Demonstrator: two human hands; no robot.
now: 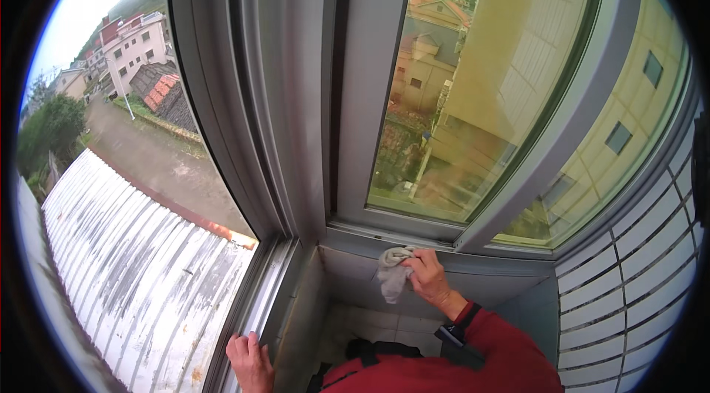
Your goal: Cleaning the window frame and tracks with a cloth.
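Note:
My right hand (431,277) grips a crumpled grey cloth (392,275) in front of the lower rail of a sliding window. The cloth's upper edge is level with the grey window frame (438,261), and its loose end hangs down before the low wall. Whether it touches the frame I cannot tell. At the lower left, my left hand (250,364) rests with bent fingers on the metal sill track (272,265) of the open window beside me. I see nothing held in it.
Yellow-tinted glass (444,115) fills the sash ahead. White wall tiles (649,237) stand at the right, over a tiled floor (366,322). Beyond the left opening lies a corrugated metal roof (144,260), with a road and houses farther out. A dark device is strapped to my right wrist.

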